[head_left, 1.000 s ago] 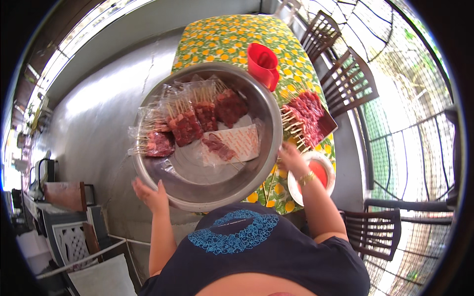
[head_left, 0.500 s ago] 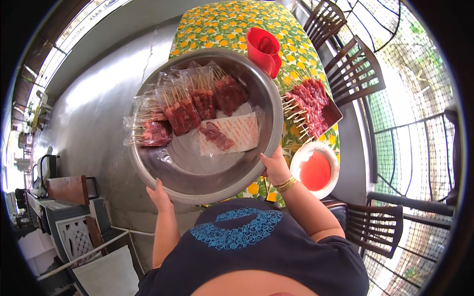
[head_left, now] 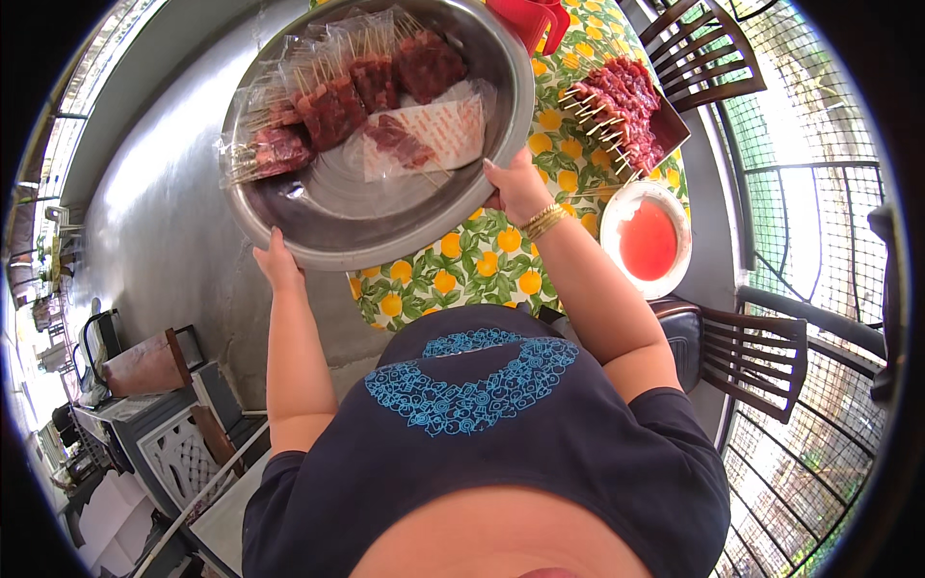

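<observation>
A wide metal basin (head_left: 385, 256) sits at the 11 o'clock side of the view, held by both hands. The left hand (head_left: 278, 262) has its grip clasped on the rim at the basin's 7 o'clock, thumb on top, the other fingers largely hidden beneath. The right hand (head_left: 520, 188), with gold-coloured bracelets (head_left: 547, 222) at the wrist, has its grip closed on the rim at the basin's 4 o'clock, thumb over the edge.

Inside the basin, clear-bagged bundles of skewered red meat (head_left: 332, 108) fan along the wall from 9 o'clock round to 1 o'clock, sticks pointing outward. Toward the basin's 3 o'clock lies a white packet with orange marks (head_left: 448, 133), a lone meat skewer (head_left: 400, 141) on it.

The basin overhangs the edge of the desk (head_left: 482, 262); whether it rests there cannot be told. A red pitcher (head_left: 532, 21) stands just beyond the basin's 2 o'clock, cut off by the frame. Farther right on the desk, at the view's 1 to 2 o'clock, a tray (head_left: 673, 135) bears unbagged meat skewers (head_left: 621, 108). Near it, at 2 o'clock, is a white bowl (head_left: 614, 223) of red liquid (head_left: 650, 241).
</observation>
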`<act>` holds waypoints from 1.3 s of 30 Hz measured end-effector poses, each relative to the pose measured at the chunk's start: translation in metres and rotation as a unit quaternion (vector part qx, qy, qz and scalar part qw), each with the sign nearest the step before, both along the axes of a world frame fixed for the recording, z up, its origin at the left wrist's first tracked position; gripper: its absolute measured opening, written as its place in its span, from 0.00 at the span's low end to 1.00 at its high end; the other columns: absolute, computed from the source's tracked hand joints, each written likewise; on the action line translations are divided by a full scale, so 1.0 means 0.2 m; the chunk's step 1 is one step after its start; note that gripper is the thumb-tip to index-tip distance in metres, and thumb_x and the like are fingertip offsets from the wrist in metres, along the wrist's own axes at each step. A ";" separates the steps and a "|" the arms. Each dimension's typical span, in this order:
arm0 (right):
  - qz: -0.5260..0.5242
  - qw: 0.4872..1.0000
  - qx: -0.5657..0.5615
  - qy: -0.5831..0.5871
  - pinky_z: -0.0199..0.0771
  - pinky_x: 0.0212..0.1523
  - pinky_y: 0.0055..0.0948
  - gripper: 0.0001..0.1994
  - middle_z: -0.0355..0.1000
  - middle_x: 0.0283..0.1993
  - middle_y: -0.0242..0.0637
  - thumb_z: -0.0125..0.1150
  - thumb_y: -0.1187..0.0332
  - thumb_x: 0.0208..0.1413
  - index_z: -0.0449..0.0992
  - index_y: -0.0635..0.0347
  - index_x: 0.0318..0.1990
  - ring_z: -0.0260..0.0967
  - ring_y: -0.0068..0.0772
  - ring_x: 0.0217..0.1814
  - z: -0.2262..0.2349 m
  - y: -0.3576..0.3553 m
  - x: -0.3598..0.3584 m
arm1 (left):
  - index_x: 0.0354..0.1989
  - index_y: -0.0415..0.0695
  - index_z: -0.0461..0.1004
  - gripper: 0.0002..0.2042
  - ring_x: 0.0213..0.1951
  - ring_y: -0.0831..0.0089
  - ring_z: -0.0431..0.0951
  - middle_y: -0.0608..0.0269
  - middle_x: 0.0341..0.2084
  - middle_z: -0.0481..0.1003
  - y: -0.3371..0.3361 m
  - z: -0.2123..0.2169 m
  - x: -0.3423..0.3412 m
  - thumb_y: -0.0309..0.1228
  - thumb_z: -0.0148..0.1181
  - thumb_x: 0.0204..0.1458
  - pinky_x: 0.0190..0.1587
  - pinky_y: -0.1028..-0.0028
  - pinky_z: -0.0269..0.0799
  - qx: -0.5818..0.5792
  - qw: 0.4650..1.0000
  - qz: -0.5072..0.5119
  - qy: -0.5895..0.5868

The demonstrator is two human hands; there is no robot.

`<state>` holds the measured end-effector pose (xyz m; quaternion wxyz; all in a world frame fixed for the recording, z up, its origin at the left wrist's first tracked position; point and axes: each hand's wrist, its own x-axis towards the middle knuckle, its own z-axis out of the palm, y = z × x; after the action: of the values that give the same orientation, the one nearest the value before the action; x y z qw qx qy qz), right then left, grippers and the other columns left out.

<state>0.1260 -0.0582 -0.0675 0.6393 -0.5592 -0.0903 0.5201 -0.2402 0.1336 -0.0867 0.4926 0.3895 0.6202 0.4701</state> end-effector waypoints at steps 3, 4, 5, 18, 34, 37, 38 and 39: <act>0.015 1.000 0.015 -0.008 0.91 0.37 0.48 0.20 0.65 0.57 0.50 0.53 0.77 0.65 0.51 0.60 0.58 0.78 0.43 0.48 0.02 0.08 0.03 | 0.66 0.29 0.54 0.32 0.56 0.56 0.73 0.44 0.60 0.66 0.10 -0.03 0.02 0.32 0.61 0.60 0.56 0.60 0.74 0.004 1.000 -0.007 0.007; 0.018 0.999 0.028 -0.008 0.91 0.37 0.48 0.20 0.65 0.57 0.50 0.54 0.77 0.65 0.51 0.60 0.58 0.79 0.43 0.48 0.03 0.10 0.03 | 0.67 0.28 0.52 0.34 0.57 0.55 0.73 0.42 0.60 0.66 0.13 -0.04 0.02 0.33 0.62 0.60 0.57 0.61 0.72 -0.001 1.000 -0.003 0.018; 0.013 1.000 0.022 -0.007 0.91 0.37 0.49 0.20 0.66 0.57 0.50 0.54 0.77 0.65 0.51 0.60 0.58 0.79 0.43 0.47 0.03 0.12 0.05 | 0.68 0.27 0.50 0.36 0.58 0.55 0.72 0.41 0.61 0.65 0.15 -0.05 0.02 0.33 0.62 0.59 0.59 0.62 0.71 -0.005 1.000 0.000 0.028; 0.295 0.690 -0.131 -0.648 0.43 0.76 0.59 0.31 0.50 0.77 0.53 0.59 0.56 0.61 0.63 0.52 0.71 0.41 0.55 0.81 -0.28 -0.29 -0.44 | 0.53 0.54 0.76 0.20 0.72 0.39 0.51 0.47 0.69 0.57 0.17 0.10 0.33 0.32 0.68 0.49 0.72 0.42 0.44 0.427 0.690 -0.256 0.526; 0.268 0.665 -0.180 -0.673 0.30 0.81 0.46 0.36 0.43 0.81 0.45 0.54 0.51 0.64 0.56 0.60 0.74 0.30 0.47 0.85 -0.41 -0.66 -0.52 | 0.51 0.45 0.72 0.15 0.67 0.47 0.62 0.49 0.65 0.64 0.21 -0.24 0.97 0.30 0.56 0.55 0.64 0.48 0.65 0.448 0.511 -0.585 0.442; 0.174 0.722 -0.206 -0.637 0.63 0.68 0.41 0.29 0.58 0.73 0.48 0.59 0.69 0.59 0.64 0.56 0.70 0.60 0.47 0.72 -0.28 -0.90 -0.44 | 0.53 0.47 0.71 0.15 0.64 0.47 0.65 0.50 0.63 0.64 0.23 -0.24 1.00 0.29 0.51 0.57 0.60 0.52 0.70 0.434 0.500 -0.560 0.498; 0.142 0.757 -0.225 -0.597 0.75 0.60 0.39 0.28 0.66 0.68 0.48 0.60 0.75 0.56 0.68 0.55 0.67 0.72 0.47 0.63 -0.22 -1.00 -0.43 | 0.53 0.48 0.71 0.15 0.63 0.47 0.65 0.49 0.63 0.64 0.24 -0.23 1.01 0.30 0.53 0.57 0.59 0.52 0.70 0.429 0.499 -0.559 0.505; 0.092 0.767 -0.221 -0.595 0.77 0.54 0.39 0.26 0.70 0.62 0.47 0.59 0.77 0.55 0.70 0.54 0.64 0.75 0.46 0.56 -0.18 -1.04 -0.40 | 0.52 0.48 0.71 0.15 0.63 0.46 0.65 0.48 0.63 0.64 0.24 -0.21 1.02 0.30 0.54 0.56 0.59 0.51 0.70 0.423 0.497 -0.559 0.511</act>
<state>0.0453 -0.2666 -0.1031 0.2654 -0.8715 -0.3863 0.1444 -0.0367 0.1825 -0.1287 0.0257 0.9890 0.1440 0.0217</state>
